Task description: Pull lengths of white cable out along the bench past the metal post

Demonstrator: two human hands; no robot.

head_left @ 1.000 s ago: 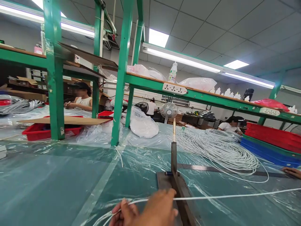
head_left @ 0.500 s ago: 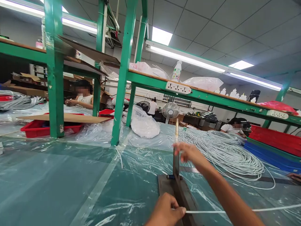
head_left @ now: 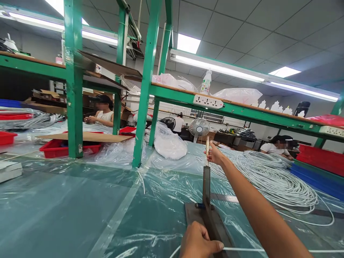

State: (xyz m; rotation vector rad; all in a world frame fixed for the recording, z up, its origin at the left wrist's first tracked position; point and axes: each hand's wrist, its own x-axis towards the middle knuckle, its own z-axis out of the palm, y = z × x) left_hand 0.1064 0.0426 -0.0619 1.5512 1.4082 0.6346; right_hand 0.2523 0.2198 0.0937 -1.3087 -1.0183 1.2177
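A metal lever cutter (head_left: 206, 186) stands upright on its dark base plate (head_left: 191, 213), with a small blue spring by the pivot. My right hand (head_left: 215, 154) is closed at the top of the lever, fingers against its pale, clear-wrapped handle (head_left: 207, 143). Low in front, my left hand (head_left: 197, 238) pinches a thin white cable (head_left: 244, 249) between thumb and fingers, beside the cutter's base. The cable runs off to the right beneath my right forearm, and a bit of it curves out left of the left hand.
Loose coils of white cable (head_left: 279, 182) lie at the right, near stacked red and blue trays (head_left: 319, 175). Green shelf posts (head_left: 146, 89) rise at the table's back. A white plastic bag (head_left: 170, 145) sits behind them. Co-workers sit beyond the shelf.
My right hand has gone up the lever, from open fingers beside it to a hold on the handle. My left hand still pinches the cable. The view has shifted slightly.
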